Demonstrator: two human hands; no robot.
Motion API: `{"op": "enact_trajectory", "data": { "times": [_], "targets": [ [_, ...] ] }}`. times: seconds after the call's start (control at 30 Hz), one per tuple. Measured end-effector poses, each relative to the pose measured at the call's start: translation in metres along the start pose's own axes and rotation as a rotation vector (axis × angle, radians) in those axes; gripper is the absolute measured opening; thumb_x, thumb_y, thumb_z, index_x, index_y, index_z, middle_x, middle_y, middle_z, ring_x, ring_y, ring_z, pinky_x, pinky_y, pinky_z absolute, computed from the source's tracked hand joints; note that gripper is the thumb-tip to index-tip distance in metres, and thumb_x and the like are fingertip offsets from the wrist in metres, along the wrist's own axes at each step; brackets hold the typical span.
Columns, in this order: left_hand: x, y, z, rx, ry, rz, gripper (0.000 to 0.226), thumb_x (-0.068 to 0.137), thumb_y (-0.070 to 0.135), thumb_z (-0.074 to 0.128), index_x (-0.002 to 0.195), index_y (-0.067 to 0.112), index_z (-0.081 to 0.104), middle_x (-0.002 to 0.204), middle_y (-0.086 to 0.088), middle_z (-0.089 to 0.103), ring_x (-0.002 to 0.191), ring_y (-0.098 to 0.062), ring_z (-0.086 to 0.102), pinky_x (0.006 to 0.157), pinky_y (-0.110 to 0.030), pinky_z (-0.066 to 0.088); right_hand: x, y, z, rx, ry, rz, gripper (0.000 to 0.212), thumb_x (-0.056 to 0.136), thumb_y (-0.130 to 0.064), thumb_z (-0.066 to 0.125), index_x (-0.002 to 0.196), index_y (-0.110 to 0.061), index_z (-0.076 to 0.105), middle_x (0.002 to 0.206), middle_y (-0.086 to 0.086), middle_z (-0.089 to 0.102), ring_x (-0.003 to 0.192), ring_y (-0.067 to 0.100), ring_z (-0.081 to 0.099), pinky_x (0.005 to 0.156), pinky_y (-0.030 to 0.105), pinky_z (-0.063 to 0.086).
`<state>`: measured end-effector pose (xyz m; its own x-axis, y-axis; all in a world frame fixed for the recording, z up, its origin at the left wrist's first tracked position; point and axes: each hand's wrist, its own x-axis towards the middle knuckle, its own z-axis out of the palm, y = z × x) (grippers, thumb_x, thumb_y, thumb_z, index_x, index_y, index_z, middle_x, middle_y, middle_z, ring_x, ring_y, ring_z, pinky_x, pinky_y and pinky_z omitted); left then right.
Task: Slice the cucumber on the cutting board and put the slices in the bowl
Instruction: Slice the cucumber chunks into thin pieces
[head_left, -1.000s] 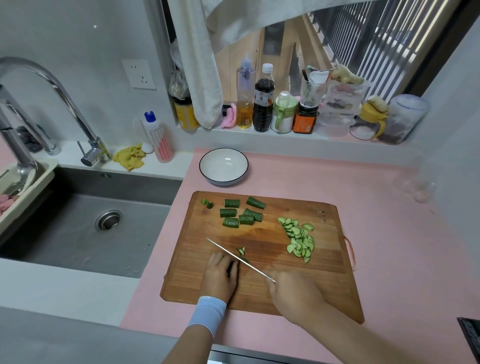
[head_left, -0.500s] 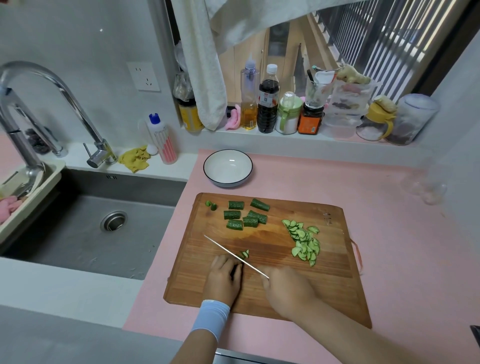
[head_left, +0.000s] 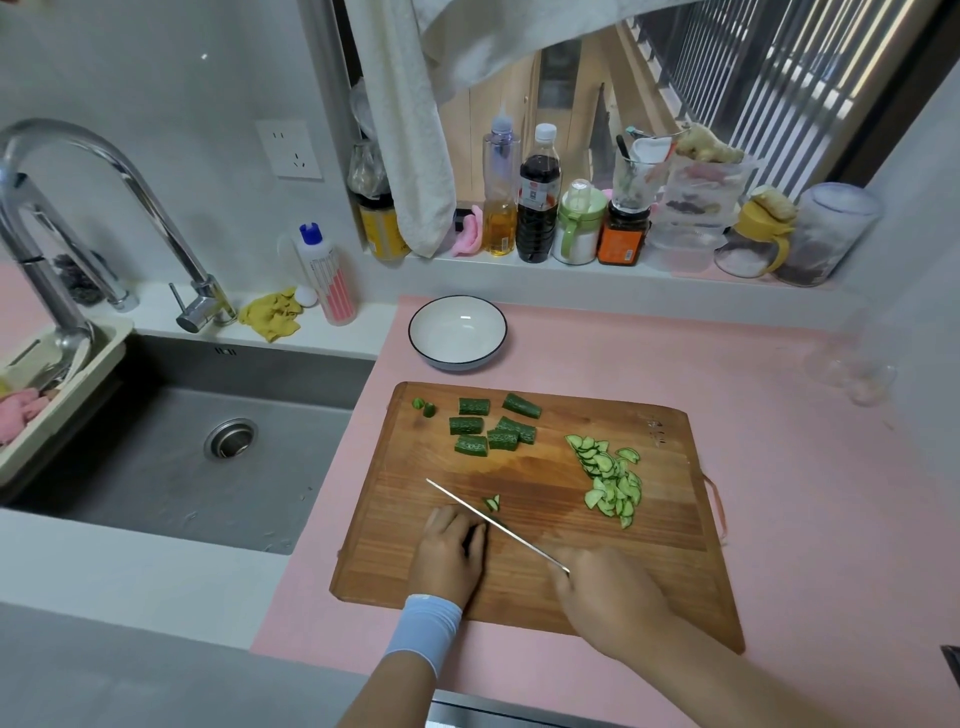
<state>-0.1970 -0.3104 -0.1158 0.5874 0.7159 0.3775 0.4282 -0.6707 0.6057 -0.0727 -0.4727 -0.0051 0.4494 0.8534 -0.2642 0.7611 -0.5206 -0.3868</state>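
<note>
A wooden cutting board (head_left: 545, 582) lies on the pink counter. Several dark green cucumber chunks (head_left: 493, 427) sit at its far left, and a pile of thin slices (head_left: 610, 480) lies to the right. My left hand (head_left: 453, 556) presses down a cucumber piece (head_left: 474, 535) that it mostly hides. My right hand (head_left: 605, 597) grips the knife (head_left: 493, 522), whose blade runs diagonally just right of my left fingers. Two fresh slices (head_left: 492, 502) lie beyond the blade. The white bowl (head_left: 457, 332) with a dark rim stands empty behind the board.
A steel sink (head_left: 197, 441) with a tall faucet (head_left: 104, 171) lies to the left. Bottles and jars (head_left: 571, 218) line the window ledge behind. A dish soap bottle (head_left: 327, 275) and a yellow cloth (head_left: 272, 314) sit by the faucet.
The knife and my left hand have stayed at the same spot on the board, with small cutting motion. The view has shifted slightly.
</note>
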Motion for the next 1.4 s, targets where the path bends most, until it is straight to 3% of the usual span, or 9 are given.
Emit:
{"op": "enact_trajectory", "data": {
  "times": [0.13, 0.27, 0.43, 0.83, 1.03, 1.17, 1.23, 1.4],
  "targets": [
    [0.0, 0.0, 0.001, 0.0, 0.005, -0.009, 0.016, 0.073, -0.001, 0.079, 0.081, 0.011, 0.071, 0.08, -0.001, 0.063, 0.081, -0.014, 0.051, 0.078, -0.018, 0.042, 0.01, -0.005, 0.005, 0.011, -0.03, 0.04, 0.027, 0.099, -0.031, 0.041, 0.113, -0.029, 0.064, 0.092, -0.001, 0.071, 0.086, 0.023, 0.066, 0.064, 0.029, 0.042],
    [-0.001, 0.0, 0.001, 0.001, 0.001, -0.008, 0.015, 0.075, 0.0, 0.077, 0.082, 0.01, 0.069, 0.082, -0.002, 0.061, 0.082, -0.016, 0.051, 0.08, -0.018, 0.041, 0.024, -0.015, 0.006, -0.002, -0.068, 0.056, 0.02, 0.098, -0.028, 0.042, 0.088, -0.024, 0.059, 0.073, -0.004, 0.057, 0.075, 0.026, 0.06, 0.062, 0.03, 0.039],
    [-0.003, 0.002, 0.0, -0.004, -0.01, -0.002, 0.016, 0.078, 0.0, 0.074, 0.088, 0.012, 0.07, 0.087, -0.001, 0.059, 0.084, -0.018, 0.053, 0.08, -0.019, 0.041, 0.032, -0.019, 0.006, -0.006, -0.059, 0.063, 0.023, 0.099, -0.032, 0.043, 0.095, -0.023, 0.064, 0.085, 0.0, 0.068, 0.083, 0.028, 0.065, 0.065, 0.033, 0.049],
    [-0.003, 0.0, 0.001, 0.002, 0.006, -0.041, 0.015, 0.075, 0.001, 0.075, 0.085, 0.011, 0.069, 0.086, -0.001, 0.062, 0.084, -0.016, 0.052, 0.081, -0.017, 0.041, 0.012, -0.01, 0.008, -0.031, 0.019, -0.009, 0.032, 0.1, -0.035, 0.04, 0.124, -0.034, 0.06, 0.099, -0.002, 0.071, 0.093, 0.024, 0.065, 0.072, 0.034, 0.049],
    [-0.003, 0.001, -0.001, 0.002, 0.017, -0.032, 0.014, 0.075, 0.001, 0.076, 0.08, 0.011, 0.068, 0.082, -0.002, 0.061, 0.082, -0.014, 0.05, 0.079, -0.015, 0.04, 0.003, 0.0, 0.005, -0.011, -0.018, 0.007, 0.027, 0.101, -0.034, 0.041, 0.109, -0.028, 0.066, 0.077, -0.01, 0.058, 0.08, 0.018, 0.063, 0.063, 0.029, 0.037],
    [-0.003, 0.0, 0.001, 0.01, 0.025, -0.044, 0.014, 0.075, 0.002, 0.077, 0.075, 0.01, 0.066, 0.08, -0.002, 0.06, 0.08, -0.015, 0.05, 0.074, -0.021, 0.044, 0.007, -0.005, 0.005, -0.019, -0.019, 0.021, 0.027, 0.101, -0.033, 0.041, 0.11, -0.026, 0.065, 0.085, -0.005, 0.067, 0.076, 0.018, 0.06, 0.062, 0.028, 0.038],
    [-0.002, 0.0, 0.001, 0.007, 0.026, -0.049, 0.015, 0.075, 0.002, 0.077, 0.074, 0.01, 0.065, 0.08, -0.002, 0.06, 0.08, -0.015, 0.05, 0.073, -0.021, 0.044, 0.011, -0.011, 0.004, -0.026, -0.045, 0.04, 0.023, 0.101, -0.032, 0.041, 0.098, -0.025, 0.063, 0.081, -0.003, 0.063, 0.079, 0.021, 0.062, 0.063, 0.03, 0.04],
    [-0.006, 0.0, 0.002, -0.001, 0.016, -0.032, 0.011, 0.078, 0.002, 0.073, 0.084, 0.01, 0.068, 0.086, -0.002, 0.058, 0.084, -0.016, 0.05, 0.075, -0.025, 0.046, 0.024, -0.027, 0.003, -0.009, -0.062, 0.068, 0.024, 0.1, -0.031, 0.043, 0.091, -0.022, 0.063, 0.083, -0.001, 0.067, 0.082, 0.025, 0.063, 0.066, 0.032, 0.046]
  ]
}}
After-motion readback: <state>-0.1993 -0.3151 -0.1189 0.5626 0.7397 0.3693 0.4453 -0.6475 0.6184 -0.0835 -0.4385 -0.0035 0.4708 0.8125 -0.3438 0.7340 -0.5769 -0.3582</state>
